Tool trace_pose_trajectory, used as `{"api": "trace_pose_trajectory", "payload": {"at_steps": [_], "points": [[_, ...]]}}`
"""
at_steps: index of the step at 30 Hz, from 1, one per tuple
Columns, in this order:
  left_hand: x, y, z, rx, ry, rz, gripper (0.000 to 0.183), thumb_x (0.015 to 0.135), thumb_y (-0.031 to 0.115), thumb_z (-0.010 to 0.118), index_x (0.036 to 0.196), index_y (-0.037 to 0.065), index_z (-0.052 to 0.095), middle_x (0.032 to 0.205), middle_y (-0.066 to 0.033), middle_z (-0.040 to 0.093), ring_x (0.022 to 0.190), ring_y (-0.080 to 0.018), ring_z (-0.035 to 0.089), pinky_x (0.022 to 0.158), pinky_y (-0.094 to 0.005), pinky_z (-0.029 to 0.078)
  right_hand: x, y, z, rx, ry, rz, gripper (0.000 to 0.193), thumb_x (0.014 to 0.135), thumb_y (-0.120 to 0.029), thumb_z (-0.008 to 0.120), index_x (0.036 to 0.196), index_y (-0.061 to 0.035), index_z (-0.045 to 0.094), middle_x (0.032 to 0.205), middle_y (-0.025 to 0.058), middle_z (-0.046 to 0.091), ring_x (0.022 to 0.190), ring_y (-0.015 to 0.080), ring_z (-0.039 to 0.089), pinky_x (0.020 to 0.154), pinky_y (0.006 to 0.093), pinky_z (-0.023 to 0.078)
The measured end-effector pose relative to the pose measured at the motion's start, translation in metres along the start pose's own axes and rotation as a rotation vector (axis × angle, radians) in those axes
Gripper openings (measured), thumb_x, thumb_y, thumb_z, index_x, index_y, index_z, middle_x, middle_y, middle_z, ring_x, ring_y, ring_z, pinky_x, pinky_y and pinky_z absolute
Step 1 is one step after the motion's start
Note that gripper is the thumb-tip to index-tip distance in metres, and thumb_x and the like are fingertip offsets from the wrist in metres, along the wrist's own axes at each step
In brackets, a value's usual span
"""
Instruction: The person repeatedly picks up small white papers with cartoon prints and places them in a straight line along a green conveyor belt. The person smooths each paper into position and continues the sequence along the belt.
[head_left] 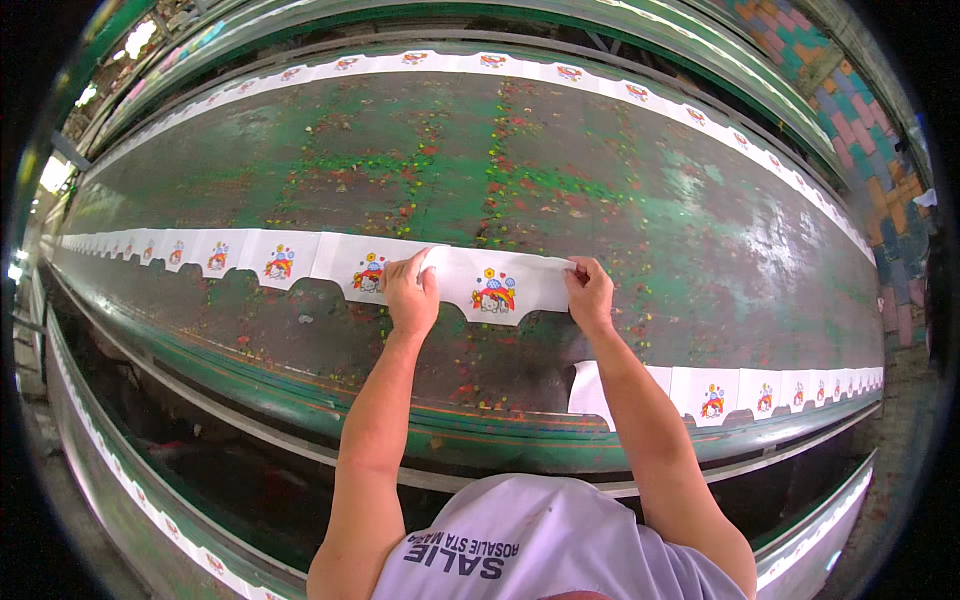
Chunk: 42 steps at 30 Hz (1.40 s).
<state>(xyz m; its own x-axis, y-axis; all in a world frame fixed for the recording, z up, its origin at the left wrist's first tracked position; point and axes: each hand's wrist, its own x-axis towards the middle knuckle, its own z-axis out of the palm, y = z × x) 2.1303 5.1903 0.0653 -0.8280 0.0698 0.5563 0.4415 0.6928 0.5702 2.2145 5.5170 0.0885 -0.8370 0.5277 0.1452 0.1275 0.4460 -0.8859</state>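
Between my two hands a white printed fabric piece (540, 290) stretches over the long table; it bears a colourful cartoon design with a rainbow and flowers. My left hand (410, 292) pinches its upper left corner, where the edge curls up. At the upper right corner, the fingers of my right hand (590, 291) close on the fabric. The piece's left end overlaps or adjoins another printed piece (340, 262) in a row running off to the left; I cannot tell which. Its lower edge has a notched, stepped outline.
The long table (700, 250) is dark green, speckled with paint. A second row of printed pieces (690, 385) lies near its front edge at right, and another row (530, 65) follows the far edge. A parallel table (130, 470) stands at lower left. Coloured floor bricks (870, 140) show at right.
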Motion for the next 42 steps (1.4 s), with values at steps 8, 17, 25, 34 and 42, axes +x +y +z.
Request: {"api": "trace_pose_trajectory", "payload": {"at_steps": [8,17,25,34,42], "points": [[0.016,-0.002,0.017,0.116,0.002,-0.008,0.067,0.098,0.013,0.073,0.160,0.004,0.051,0.138,-0.0206,0.066,0.132,-0.0400,0.061,0.122,-0.0597,0.038,0.014,0.003,0.012,-0.142,0.106,-0.004,0.028,0.094,-0.017,0.085,0.119,-0.0048,0.078,0.094,0.0076,0.079,0.082,0.0169,0.074,0.078,0.0344,0.060],[0.012,0.017,0.002,0.155,0.007,0.083,0.064,0.093,0.010,0.077,0.154,0.007,0.057,0.148,-0.0145,0.062,0.140,-0.0374,0.056,0.122,-0.0588,0.038,0.007,0.011,-0.072,0.303,-0.119,0.314,0.020,0.102,-0.021,0.080,0.109,-0.0018,0.078,0.090,0.0057,0.076,0.078,0.0132,0.072,0.068,0.0307,0.059],[-0.081,0.106,0.004,0.005,-0.129,0.266,0.047,0.090,0.008,0.078,0.136,0.008,0.070,0.139,-0.0112,0.068,0.133,-0.0367,0.060,0.118,-0.0557,0.041,-0.045,0.049,-0.256,-0.926,-0.514,-0.180,0.014,0.089,-0.027,0.081,0.095,-0.0140,0.078,0.111,0.0145,0.075,0.118,0.0368,0.071,0.098,0.0524,0.058],[-0.136,0.267,0.045,-0.150,-0.425,0.405,0.040,0.089,0.002,0.073,0.129,0.008,0.075,0.126,-0.0107,0.076,0.124,-0.0357,0.066,0.112,-0.0516,0.047,-0.075,0.060,-0.282,-0.776,-0.646,-0.520,0.017,0.090,-0.022,0.073,0.094,-0.0073,0.081,0.106,0.0168,0.078,0.106,0.0364,0.075,0.091,0.0516,0.061],[-0.137,0.298,0.026,-0.120,-0.622,0.185,0.043,0.089,-0.001,0.072,0.131,0.008,0.078,0.106,-0.0099,0.080,0.112,-0.0303,0.074,0.111,-0.0490,0.051,-0.090,0.028,-0.336,0.121,-0.925,-0.193,0.019,0.094,-0.015,0.085,0.103,0.0000,0.078,0.096,0.0118,0.079,0.088,0.0231,0.075,0.079,0.0396,0.059]]}}
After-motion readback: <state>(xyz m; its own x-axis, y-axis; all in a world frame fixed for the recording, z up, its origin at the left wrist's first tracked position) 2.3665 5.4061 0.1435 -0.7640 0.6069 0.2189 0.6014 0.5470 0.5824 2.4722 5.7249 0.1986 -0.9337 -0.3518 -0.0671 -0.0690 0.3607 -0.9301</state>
